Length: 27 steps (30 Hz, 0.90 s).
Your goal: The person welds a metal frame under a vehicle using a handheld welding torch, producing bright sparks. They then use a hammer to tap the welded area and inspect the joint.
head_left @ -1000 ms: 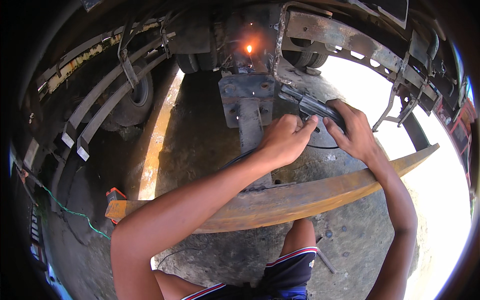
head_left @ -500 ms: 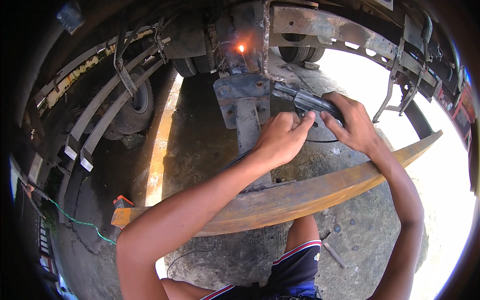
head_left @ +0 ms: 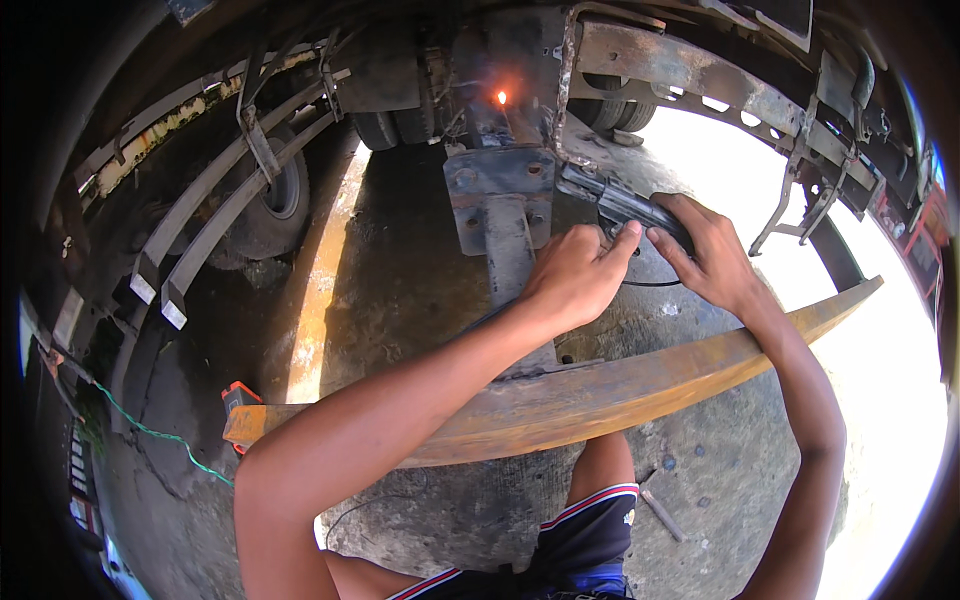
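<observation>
My right hand (head_left: 703,248) is wrapped around the back of a dark welding electrode holder (head_left: 622,202). Closed beneath it, my left hand (head_left: 585,268) has its thumb pressed up against the holder's underside; what its curled fingers grip is partly hidden. Beyond the holder's jaws, a small orange glow (head_left: 502,97) burns on the dark upright steel in front of me. Just below that glow is a bolted steel plate (head_left: 497,168) with holes, fixed to a steel bar running toward me. A black cable (head_left: 652,284) shows under the holder.
A curved rusty steel beam (head_left: 600,395) crosses under my forearms. Vehicle frame rails (head_left: 690,70) stand overhead, with leaf-like bars (head_left: 200,215) and a tyre (head_left: 275,205) to the left. An orange-and-grey box (head_left: 238,396) sits behind the beam's left end. A short metal bar (head_left: 662,515) lies on the concrete.
My view has shifted slightly, so the plate, glow and frame appear a little farther right. Both hands keep nearly the same hold on the electrode holder.
</observation>
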Available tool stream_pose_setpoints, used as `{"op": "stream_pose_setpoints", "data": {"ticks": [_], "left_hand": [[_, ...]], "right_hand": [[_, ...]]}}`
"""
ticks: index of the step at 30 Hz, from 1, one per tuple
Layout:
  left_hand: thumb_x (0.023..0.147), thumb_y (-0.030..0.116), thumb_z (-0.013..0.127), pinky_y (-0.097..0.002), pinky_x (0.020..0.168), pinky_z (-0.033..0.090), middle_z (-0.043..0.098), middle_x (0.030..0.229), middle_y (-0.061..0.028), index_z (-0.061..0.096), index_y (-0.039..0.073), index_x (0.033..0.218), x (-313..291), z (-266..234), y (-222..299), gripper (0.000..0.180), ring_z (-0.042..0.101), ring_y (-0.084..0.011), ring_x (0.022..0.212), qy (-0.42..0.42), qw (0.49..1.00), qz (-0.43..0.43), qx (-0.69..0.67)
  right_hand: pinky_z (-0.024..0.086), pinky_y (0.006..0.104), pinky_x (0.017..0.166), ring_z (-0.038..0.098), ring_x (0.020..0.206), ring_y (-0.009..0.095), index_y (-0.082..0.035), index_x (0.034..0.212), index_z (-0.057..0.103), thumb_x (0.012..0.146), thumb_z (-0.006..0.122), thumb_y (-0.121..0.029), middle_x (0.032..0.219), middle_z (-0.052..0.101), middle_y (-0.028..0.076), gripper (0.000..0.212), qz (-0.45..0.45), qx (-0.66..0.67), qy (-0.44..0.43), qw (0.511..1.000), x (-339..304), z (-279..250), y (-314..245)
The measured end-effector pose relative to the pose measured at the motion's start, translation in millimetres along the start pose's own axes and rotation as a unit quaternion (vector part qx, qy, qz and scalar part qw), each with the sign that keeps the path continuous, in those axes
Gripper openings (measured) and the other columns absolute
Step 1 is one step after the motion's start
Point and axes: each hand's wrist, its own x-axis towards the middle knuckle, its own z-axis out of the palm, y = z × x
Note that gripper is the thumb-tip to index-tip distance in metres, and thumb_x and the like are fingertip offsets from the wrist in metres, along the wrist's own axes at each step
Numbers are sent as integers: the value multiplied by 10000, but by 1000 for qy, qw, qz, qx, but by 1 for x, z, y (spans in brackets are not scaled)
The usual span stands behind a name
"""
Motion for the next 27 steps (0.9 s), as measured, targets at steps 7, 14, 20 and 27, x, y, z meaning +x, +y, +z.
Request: {"op": "stream_pose_setpoints", "data": {"ticks": [7, 14, 20, 27], "left_hand": [[1121, 623, 369, -568, 794, 553, 662, 642, -254, 629, -48, 629, 1, -1, 1, 871, 746, -444, 768, 9, 1000, -11, -13], [1121, 612, 397, -569, 792, 555, 673, 648, -243, 637, -48, 642, 0, 0, 3, 849, 750, -440, 762, 8, 1000, -22, -21], [1123, 576, 437, -560, 763, 559, 668, 634, -239, 630, -47, 634, -2, -1, 5, 815, 748, -437, 747, 11, 1000, -20, -13], [1106, 612, 460, -521, 767, 565, 695, 683, -229, 660, -45, 710, -2, -4, 5, 793, 750, -396, 759, 5, 999, -30, -12]], "right_hand": [[572, 489, 749, 724, 882, 455, 15, 1330, 628, 1027, 693, -244, 1077, 718, 242, 404, -8, -5, -9, 1000, 1, -1, -3], [574, 469, 721, 729, 851, 431, 18, 1335, 628, 1022, 702, -222, 1073, 721, 233, 401, -32, -21, 2, 999, 0, 0, 0], [573, 465, 713, 726, 842, 432, 29, 1335, 626, 1020, 704, -214, 1061, 721, 232, 406, -35, -28, -3, 999, 1, 0, 0], [578, 477, 729, 725, 847, 440, 53, 1335, 621, 1011, 712, -189, 1059, 718, 245, 414, -39, -22, 1, 999, 1, 0, 0]]}}
